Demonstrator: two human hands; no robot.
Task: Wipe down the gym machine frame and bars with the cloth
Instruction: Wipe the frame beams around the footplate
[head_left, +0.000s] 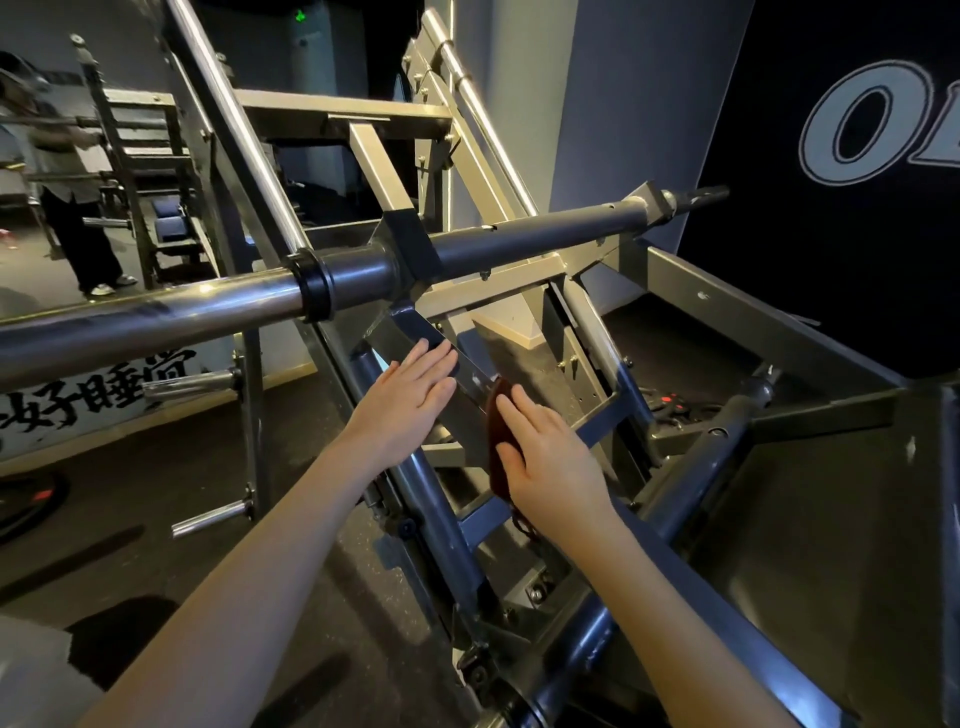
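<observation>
Currently: wipe in progress on the lower inner section of the grey steel gym machine frame (727, 296).

Layout, large to small:
- Long round bar (156, 317), chrome at the near end and dark grey past the black collar, crosses the frame above both hands. Neither hand touches it.
- Flat slanted grey steel member (467, 410) runs down from under the bar's junction block toward the frame's lower cross-pieces. Both hands are on it.
- Left hand (410, 400): fingers straight and close together, laid flat near the member's upper end, holding nothing. It reads as a brace.
- Right hand (550, 457): fingers straight, palm down, pressing the cloth against the member near its lower end. No pinch visible.
- Dark reddish-brown cloth (493, 426): trapped between the right palm and the steel, showing only along the hand's left edge. A loose tail hangs below the wrist.

Method notes (judgement):
1. Stroke along the member's length rather than across it, so its face is covered in few passes.
2. Spread the cloth wider under the palm. It looks bunched, so little of it meets the metal.
3. Wrap the cloth over the member's upper edge and round the corner at the junction block, where grime likely gathers.
4. Shift the left hand off any patch not yet wiped, then cover that patch too.
5. Mind the hanging tail near the bolts and cross-pieces below; it could snag.

Remaining, by estimate: the long bar and most of the frame look untouched.
</observation>
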